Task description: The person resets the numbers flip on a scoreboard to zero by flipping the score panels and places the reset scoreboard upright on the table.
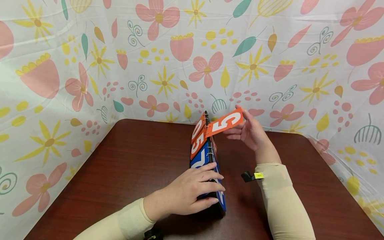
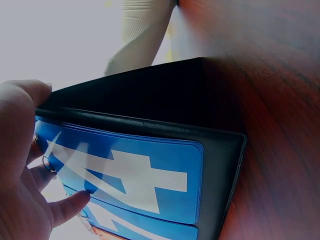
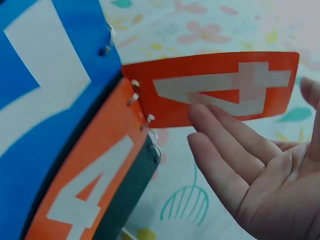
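Observation:
A tabletop flip scoreboard (image 1: 199, 162) stands like a tent on the table, with blue and orange number cards on metal rings. Draped across its ridge near the blue end, my left hand (image 1: 192, 190) holds it steady. Beneath those fingers lies a blue card with a white 4 (image 2: 137, 175). At the far end, an orange card (image 1: 222, 126) is swung out from the rings, a 5 on one face and a 4 on the other. My right hand (image 1: 250, 133) supports this card with fairly straight fingers, the thumb beside its outer edge.
The dark reddish-brown table (image 1: 144, 150) extends around the scoreboard. Behind it hangs a white flowered cloth (image 1: 207, 40). A black strap with a yellow tag (image 1: 258, 175) sticks out from the right sleeve.

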